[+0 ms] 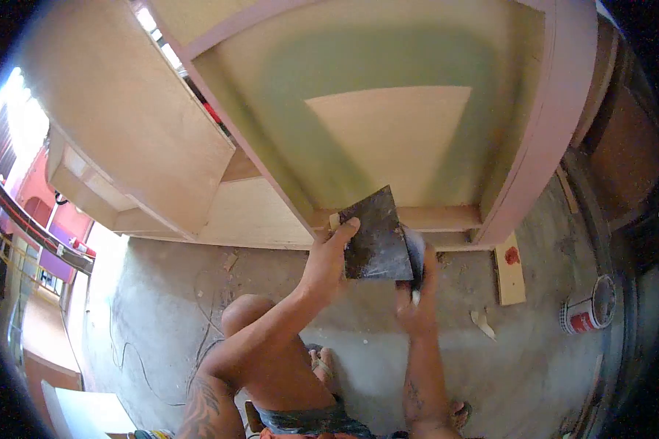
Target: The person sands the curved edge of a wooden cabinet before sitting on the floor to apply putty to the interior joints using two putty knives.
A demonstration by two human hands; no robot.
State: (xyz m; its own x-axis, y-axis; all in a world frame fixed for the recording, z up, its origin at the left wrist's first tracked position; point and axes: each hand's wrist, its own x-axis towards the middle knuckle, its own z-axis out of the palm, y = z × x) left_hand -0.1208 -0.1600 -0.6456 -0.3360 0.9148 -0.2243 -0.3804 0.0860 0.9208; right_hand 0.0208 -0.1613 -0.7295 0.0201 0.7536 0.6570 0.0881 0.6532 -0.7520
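Note:
My left hand [329, 256] grips the left edge of a dark, flat, roughly square plate [377, 241] with whitish smears, its thumb on the face. Close by on the right, my right hand [417, 293] is closed round a dark object with a light tip, partly hidden behind the plate; I cannot make out what it is. Both hands are in front of the lower edge of a large wooden cabinet frame [549, 124] with pinkish outer edges. Its inner panel [395, 139] has a green-tinted band around a bare wood-coloured area.
Another wooden cabinet [124, 124] stands at the left. On the grey floor [271, 271] are a cable, scraps and a board [510, 274] with a red spot. A white and red bucket [589, 311] stands at the right. My bent knee [249, 314] is below the hands.

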